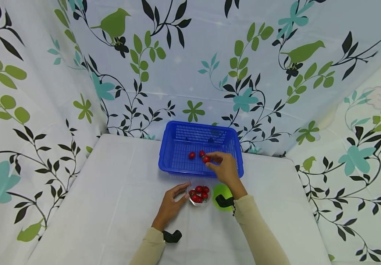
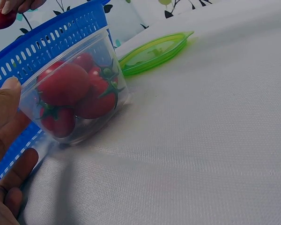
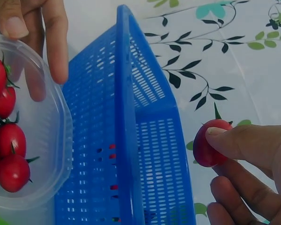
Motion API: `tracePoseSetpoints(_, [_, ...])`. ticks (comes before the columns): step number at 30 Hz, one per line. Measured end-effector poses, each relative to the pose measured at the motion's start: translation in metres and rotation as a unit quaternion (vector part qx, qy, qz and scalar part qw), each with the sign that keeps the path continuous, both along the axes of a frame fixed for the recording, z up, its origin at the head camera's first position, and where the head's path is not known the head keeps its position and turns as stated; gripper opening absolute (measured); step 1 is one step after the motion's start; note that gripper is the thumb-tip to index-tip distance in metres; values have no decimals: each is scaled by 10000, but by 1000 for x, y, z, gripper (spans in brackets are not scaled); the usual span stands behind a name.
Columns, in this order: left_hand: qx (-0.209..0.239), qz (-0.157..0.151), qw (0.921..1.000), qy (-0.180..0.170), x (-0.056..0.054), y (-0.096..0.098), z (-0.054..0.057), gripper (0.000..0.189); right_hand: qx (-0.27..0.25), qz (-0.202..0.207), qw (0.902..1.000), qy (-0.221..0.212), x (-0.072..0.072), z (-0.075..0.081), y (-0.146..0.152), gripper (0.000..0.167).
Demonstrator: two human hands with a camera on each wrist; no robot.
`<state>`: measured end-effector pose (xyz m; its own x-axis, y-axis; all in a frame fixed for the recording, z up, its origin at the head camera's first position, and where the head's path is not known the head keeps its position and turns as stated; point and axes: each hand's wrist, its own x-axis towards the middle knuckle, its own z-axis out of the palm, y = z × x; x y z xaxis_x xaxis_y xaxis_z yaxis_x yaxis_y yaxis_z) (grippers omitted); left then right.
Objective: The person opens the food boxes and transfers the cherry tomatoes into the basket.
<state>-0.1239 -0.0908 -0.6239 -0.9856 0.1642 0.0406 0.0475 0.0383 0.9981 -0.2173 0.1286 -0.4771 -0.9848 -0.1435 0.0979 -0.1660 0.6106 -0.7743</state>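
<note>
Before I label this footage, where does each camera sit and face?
Head: on head, facing forward and down at the blue basket; left hand, right hand show.
Left wrist: worn there, facing the clear tub; both hands' fingers show.
Right wrist: worn there, facing basket and held tomato; both hands show.
Wrist views share tub and basket.

My sleeves (image 1: 259,228) are plain beige, my wrist straps (image 1: 172,236) black. The green-stalked tomatoes (image 2: 63,84) are red, the container (image 3: 43,126) clear, the basket (image 1: 197,135) blue, the lid (image 2: 154,54) lime green, the counter (image 1: 137,184) white. White curtains (image 1: 190,64) carry green birds (image 1: 113,24), black leafy vines (image 1: 148,10), turquoise flowers (image 1: 244,100).
</note>
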Motion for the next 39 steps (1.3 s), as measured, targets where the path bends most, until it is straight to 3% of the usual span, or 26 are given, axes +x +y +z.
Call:
tracePoseSetpoints(14, [32,-22,9999,114,1,0,-1,48,139,-70,9998,-79,-19,-1,6,29])
tracePoseSetpoints(24, [-11,5,10000,-53,0,0,1,47,215,-167,9996,-107,-33,0,6,30])
tracePoseSetpoints(39, [-10,18,10000,-96,0,0,2,45,86,-364,9979,-531,-54,-1,7,28])
